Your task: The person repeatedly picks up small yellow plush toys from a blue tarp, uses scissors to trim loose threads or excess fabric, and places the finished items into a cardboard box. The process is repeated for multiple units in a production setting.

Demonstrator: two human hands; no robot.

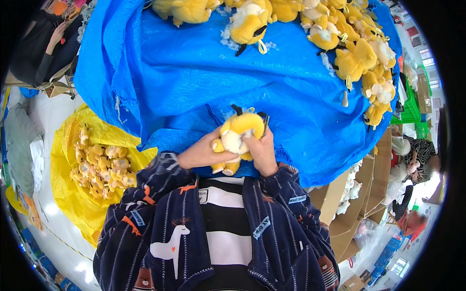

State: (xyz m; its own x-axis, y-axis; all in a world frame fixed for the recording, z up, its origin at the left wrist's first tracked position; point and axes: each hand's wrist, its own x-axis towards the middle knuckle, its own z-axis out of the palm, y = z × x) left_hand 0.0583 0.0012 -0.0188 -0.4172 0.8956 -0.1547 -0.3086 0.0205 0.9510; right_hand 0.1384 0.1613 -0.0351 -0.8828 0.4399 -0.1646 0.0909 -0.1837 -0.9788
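Observation:
A yellow and white plush toy point(234, 142) with dark tips and a yellow loop is held up close to my body, over the near edge of a blue sheet point(194, 92). My left hand point(206, 151) wraps around its side and lower body. My right hand point(262, 151) grips the other side, its thumb pressed into the white belly, where some loose white stuffing seems to show. Something thin and dark sticks up beside the right fingers; I cannot tell whether it belongs to the toy.
More yellow plush toys point(357, 58) are heaped along the sheet's far and right edges, with white stuffing tufts point(227, 36) nearby. At left, a yellow bag point(65, 179) holds several small plush toys. Cardboard boxes point(361, 194) stand at right. Other people sit at far left and right.

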